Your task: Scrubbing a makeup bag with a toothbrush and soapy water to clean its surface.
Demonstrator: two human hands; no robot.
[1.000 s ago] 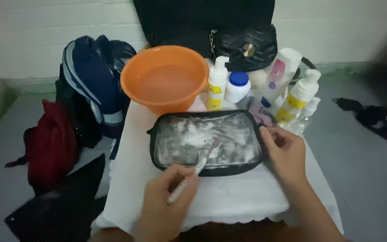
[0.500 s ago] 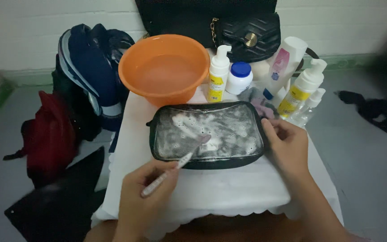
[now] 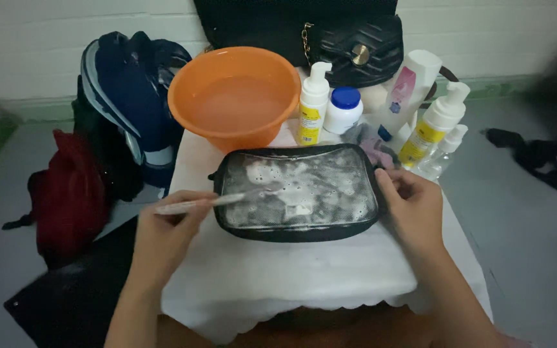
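Note:
A clear, black-trimmed pouch (image 3: pixel 298 193) lies flat on the white cloth-covered table (image 3: pixel 291 277), its top covered in white foam. My left hand (image 3: pixel 169 232) grips a white toothbrush (image 3: pixel 207 203) held almost level, the bristle end resting on the pouch's left part. My right hand (image 3: pixel 414 206) holds the pouch's right edge, fingers curled over the trim.
An orange basin (image 3: pixel 234 96) of water stands behind the pouch. To its right are pump bottles (image 3: pixel 312 103), a blue-capped jar (image 3: pixel 343 109) and more bottles (image 3: pixel 433 125). A black quilted handbag (image 3: pixel 356 42) sits at the back. A blue backpack (image 3: pixel 130 96) and red bag (image 3: pixel 69 193) lie on the floor to the left.
My left hand has drawn the toothbrush leftward across the foamy pouch, from its middle to its left part. My right hand stays on the right edge.

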